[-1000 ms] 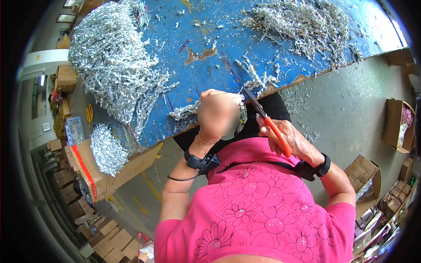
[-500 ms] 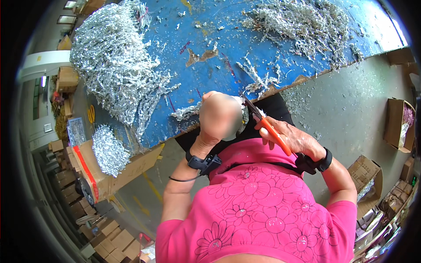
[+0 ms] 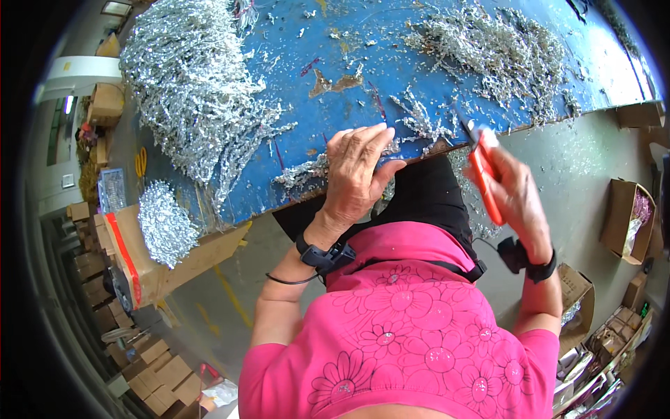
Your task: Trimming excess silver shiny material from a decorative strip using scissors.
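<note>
My right hand (image 3: 516,188) is slightly blurred and grips a pair of scissors (image 3: 485,185) with orange-red handles. Their dark blades point up and left, over the table's near edge. Palm down at that same edge, my left hand (image 3: 354,171) has its fingers stretched out and its thumb held apart. Silver tinsel strands (image 3: 303,173) lie beside the left hand, and what is beneath its palm is hidden. A small silver tinsel sprig (image 3: 422,119) rests between the two hands.
A large bundle of silver tinsel (image 3: 195,91) covers the left of the blue table (image 3: 314,126). More tinsel pieces (image 3: 495,56) are heaped at the far right. Left stands a carton (image 3: 188,279) with a tinsel clump (image 3: 167,223); another open carton (image 3: 621,216) is at right.
My right hand and the scissors have moved right and slightly up, away from my left hand. The left hand has moved a little right, its fingers now stretched out.
</note>
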Tool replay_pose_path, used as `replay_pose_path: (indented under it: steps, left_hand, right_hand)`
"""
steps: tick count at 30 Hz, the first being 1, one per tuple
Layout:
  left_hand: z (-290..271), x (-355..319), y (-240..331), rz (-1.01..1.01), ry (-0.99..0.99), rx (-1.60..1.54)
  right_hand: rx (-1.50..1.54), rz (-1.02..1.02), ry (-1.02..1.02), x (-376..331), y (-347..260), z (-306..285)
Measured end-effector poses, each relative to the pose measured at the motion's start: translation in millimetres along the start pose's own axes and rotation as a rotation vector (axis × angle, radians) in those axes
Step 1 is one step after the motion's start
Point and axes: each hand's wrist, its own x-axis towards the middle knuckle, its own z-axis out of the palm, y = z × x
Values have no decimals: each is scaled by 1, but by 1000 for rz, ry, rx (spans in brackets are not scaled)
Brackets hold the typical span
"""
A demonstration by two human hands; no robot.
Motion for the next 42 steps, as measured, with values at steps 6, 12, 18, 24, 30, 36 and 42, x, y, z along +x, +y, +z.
replay_pose_path:
  steps: [6,12,18,24,30,36,42]
  left_hand:
    - [-36,4,4,62,76,-247]
    - [-106,-30,-36,-309,497,2]
    - [-114,-89,-55,-460,199,27]
    - [-96,-94,-71,-303,156,115]
    - [-101,-99,-74,-288,156,116]
    - [-96,-94,-74,-292,158,43]
    - [-99,-100,-65,-345,173,72]
  right_hand:
    - [-543,-301,195,52,0,-22]
    - [-699,-358,117,75,16,-33]
    - [-435,-741,86,46,-40,43]
    - [-478,-893,-5,62,-21,83]
    - [-457,-894,45,64,-18,86]
    - [-488,-875,75,60,-10,78]
    - [-384,-778,159,55,-6,68]
